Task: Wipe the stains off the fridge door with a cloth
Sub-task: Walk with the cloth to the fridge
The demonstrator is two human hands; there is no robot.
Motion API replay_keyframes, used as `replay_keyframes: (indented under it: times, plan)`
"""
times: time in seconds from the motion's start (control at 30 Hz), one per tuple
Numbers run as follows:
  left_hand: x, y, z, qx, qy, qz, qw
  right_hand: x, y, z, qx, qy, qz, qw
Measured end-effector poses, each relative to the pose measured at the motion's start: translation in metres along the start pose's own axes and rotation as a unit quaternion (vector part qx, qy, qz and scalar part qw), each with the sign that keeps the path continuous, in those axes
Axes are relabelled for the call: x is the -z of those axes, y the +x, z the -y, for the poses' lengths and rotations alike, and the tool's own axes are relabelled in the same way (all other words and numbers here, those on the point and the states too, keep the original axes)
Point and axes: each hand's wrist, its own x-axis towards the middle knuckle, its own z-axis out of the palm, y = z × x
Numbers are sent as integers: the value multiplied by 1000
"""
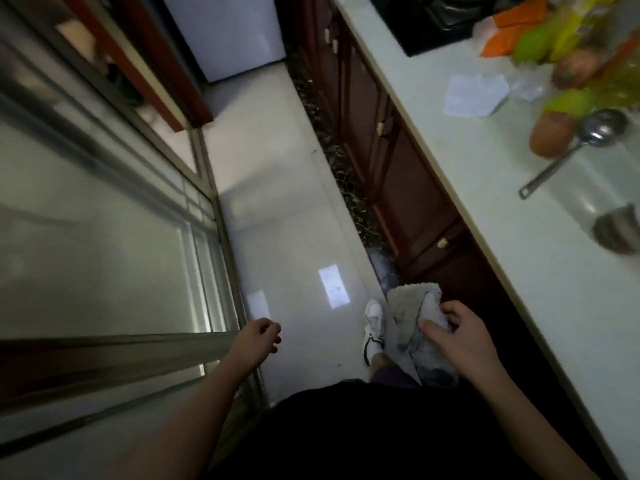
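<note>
1. The right hand (464, 337), at 5 o'clock, grips a pale, fluffy cloth (412, 306). The thumb presses across the top of it and the fingers (450, 308) curl round its far side.
2. The cloth is bunched. One end sticks out past the fingers toward 12 o'clock and the other hangs below the palm, where it looks greyer.
3. The left hand (258, 336), at 7 o'clock, holds nothing. Its fingers (273, 329) are loosely curled inward with the tips near the thumb, in the air over the floor (277, 202).
4. The cloth hangs above the floor's edge, just beside the dark wooden cabinet doors (398, 168). It is well apart from the white fridge (225, 32), which stands at 12 o'clock at the far end of the floor.
5. The top edge cuts off the fridge, so only its lower part shows. No marks on its door can be made out.
6. The tabletop (502, 237) runs from 1 o'clock to 4 o'clock. It carries a metal ladle (588, 133), a white sheet of paper (474, 93) and a heap of fruit (571, 98) too blurred to name.
7. A black hob (433, 22) at 1 o'clock is cropped by the top edge.
8. A sliding glass door (104, 254) fills 9 o'clock, smeared by blur and reflections.
9. A white shoe (374, 320) shows at 6 o'clock, just beside the cloth. Dark clothing hides the rest of the person's legs.
</note>
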Motion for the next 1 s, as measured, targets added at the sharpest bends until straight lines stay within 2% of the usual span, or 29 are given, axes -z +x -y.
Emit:
replay_keyframes:
  times: [0.27, 0.43, 0.6, 0.73, 0.87, 1.0]
  plan:
    - [50, 6, 1, 157, -96, -123, 975, -30, 151, 142, 110, -93, 142, 979]
    - [64, 25, -3, 207, -163, -158, 952, -65, 216, 228, 172, -120, 207, 956]
    - [87, 80, -24, 240, -172, -150, 943, -106, 275, 302, 187, -147, 219, 946]
    - [142, 145, -72, 229, -155, -117, 954, -132, 318, 359, 173, -141, 198, 955]
    - [207, 218, -145, 160, -110, -70, 978, -151, 354, 421, 171, -128, 171, 962]
    - [273, 284, -232, 86, -110, -73, 988, -166, 397, 479, 162, -112, 156, 968]
